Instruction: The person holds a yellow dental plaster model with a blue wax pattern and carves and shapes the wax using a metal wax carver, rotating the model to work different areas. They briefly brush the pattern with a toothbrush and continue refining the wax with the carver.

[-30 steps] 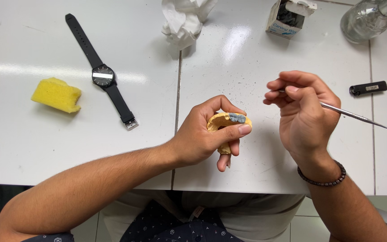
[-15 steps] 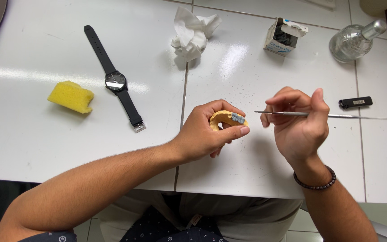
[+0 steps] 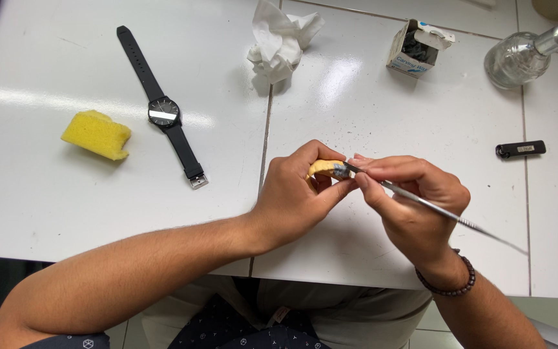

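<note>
While the white table (image 3: 46, 213) fills most of the view, a yellow sponge (image 3: 96, 134) lies far over at 9 o'clock. Just to its right, a black watch (image 3: 163, 114) lies flat with its strap stretched out. At 12 o'clock sits a crumpled white tissue (image 3: 281, 40).

Near the middle, the left hand (image 3: 295, 197) is curled around a small yellow model of teeth (image 3: 325, 169). Its thumb and fingers pinch the model from both sides and hold it up, above the table. Right beside it, at 3 o'clock from the model, the right hand (image 3: 414, 200) pinches a thin metal tool (image 3: 447, 213) like a pencil. The tip of the tool touches a grey spot on the model. The long handle points away toward 4 o'clock. A dark bead bracelet (image 3: 450, 284) goes around the right wrist.

Up at 1 o'clock stands a small open box (image 3: 414, 48). A glass bottle (image 3: 521, 57) lies at 2 o'clock. A little black lighter (image 3: 520, 149) lies at 3 o'clock, well apart from the hands.
</note>
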### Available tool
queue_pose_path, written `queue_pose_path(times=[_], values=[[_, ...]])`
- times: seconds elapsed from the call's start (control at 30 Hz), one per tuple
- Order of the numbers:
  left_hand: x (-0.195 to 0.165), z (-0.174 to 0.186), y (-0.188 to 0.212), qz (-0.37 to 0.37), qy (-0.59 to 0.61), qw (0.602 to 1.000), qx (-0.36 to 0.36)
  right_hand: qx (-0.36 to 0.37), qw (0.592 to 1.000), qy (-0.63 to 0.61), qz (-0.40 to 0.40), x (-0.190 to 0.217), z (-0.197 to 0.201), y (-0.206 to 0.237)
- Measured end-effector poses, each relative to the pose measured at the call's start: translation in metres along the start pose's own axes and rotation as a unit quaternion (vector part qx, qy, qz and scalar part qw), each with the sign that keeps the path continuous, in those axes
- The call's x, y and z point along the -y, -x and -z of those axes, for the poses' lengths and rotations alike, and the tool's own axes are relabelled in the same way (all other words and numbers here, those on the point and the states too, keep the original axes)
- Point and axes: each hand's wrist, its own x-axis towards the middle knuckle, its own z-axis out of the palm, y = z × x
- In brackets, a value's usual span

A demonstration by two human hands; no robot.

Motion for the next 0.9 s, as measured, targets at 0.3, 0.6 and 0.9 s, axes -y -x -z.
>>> queue_pose_path(times=[0.3,0.6,0.9], values=[[-0.0042,-0.0045,0.0027,-0.020,-0.046,0.999,-0.004,-0.022,0.999,0.041,0.013,0.0012,-0.0087,0.0077],[-0.0026,-0.0031,0.0036,-0.037,-0.054,0.998,-0.004,-0.014,0.998,0.055,0.035,0.0019,-0.0107,0.0071],[-0.0003,-0.0044,0.0022,-0.042,-0.059,0.997,-0.003,-0.017,0.998,0.049,0.023,-0.0001,-0.0099,0.0068]])
